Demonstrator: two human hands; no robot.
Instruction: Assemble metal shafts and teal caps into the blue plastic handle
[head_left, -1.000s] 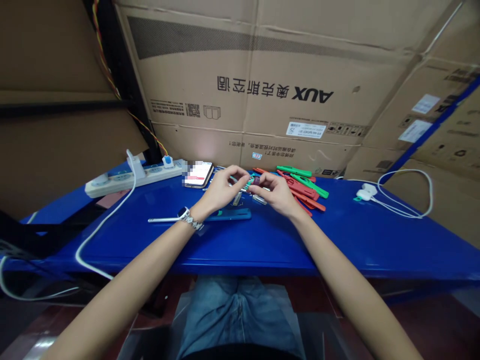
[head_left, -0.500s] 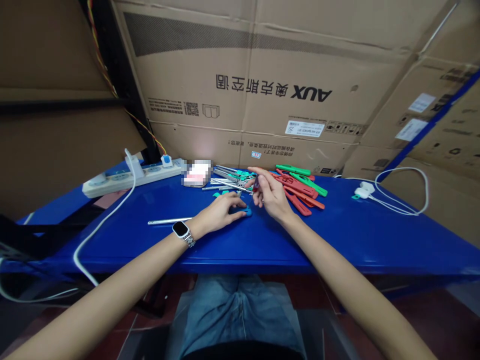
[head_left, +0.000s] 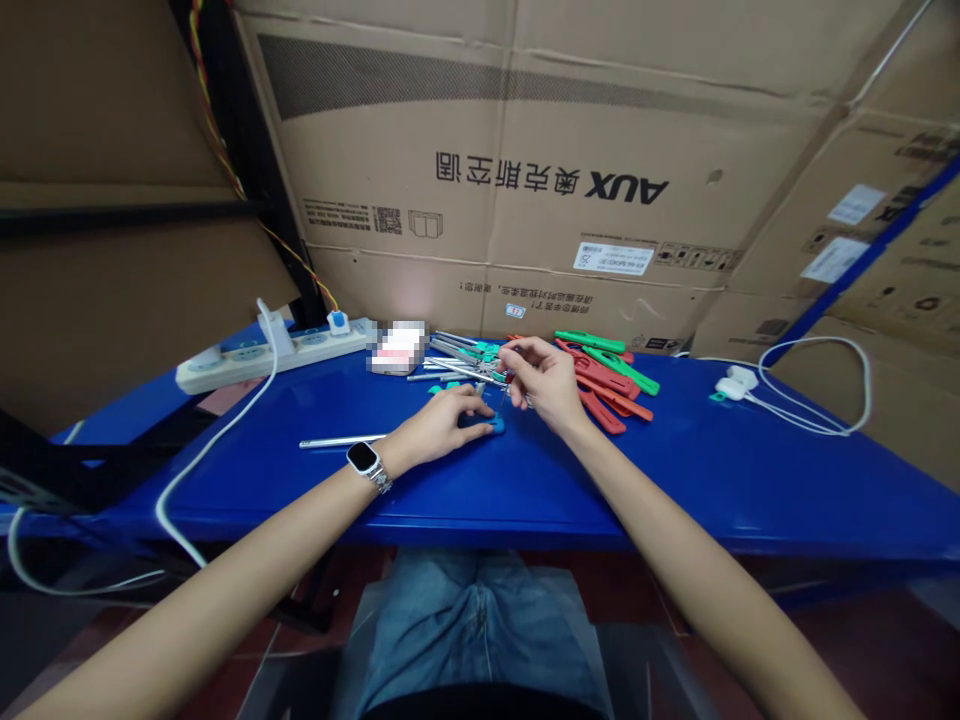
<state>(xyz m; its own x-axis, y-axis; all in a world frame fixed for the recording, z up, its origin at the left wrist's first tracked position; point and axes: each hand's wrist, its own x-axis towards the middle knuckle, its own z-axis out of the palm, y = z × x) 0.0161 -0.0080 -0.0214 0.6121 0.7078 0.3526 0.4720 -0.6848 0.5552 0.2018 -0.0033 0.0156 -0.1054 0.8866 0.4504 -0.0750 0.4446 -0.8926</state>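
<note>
My left hand (head_left: 441, 425) lies low over the blue table, its fingers and thumb closed on a small blue plastic piece (head_left: 496, 425), most of which they cover. Just to the right, my right hand (head_left: 553, 388) pinches a small screwdriver with a dark red handle (head_left: 509, 378). Its thin shaft points down at the blue piece; whether the tip touches is too small to tell. Behind the hands is a heap of metal rods and teal plastic parts (head_left: 466, 352). Red plastic handles (head_left: 611, 378) and green ones (head_left: 626, 368) lie beyond my right hand.
A metal rod (head_left: 339, 441) lies left of my left wrist. At the back left are a white power strip (head_left: 304, 350) with a cable and a blurred-out, phone-like object (head_left: 397, 350). A white charger (head_left: 729, 388) with cord sits right. A cardboard wall (head_left: 540, 110) stands behind the table.
My right index finger, stretched out before, has curled in around the screwdriver handle. My left hand stays on the blue piece. The view has shifted slightly.
</note>
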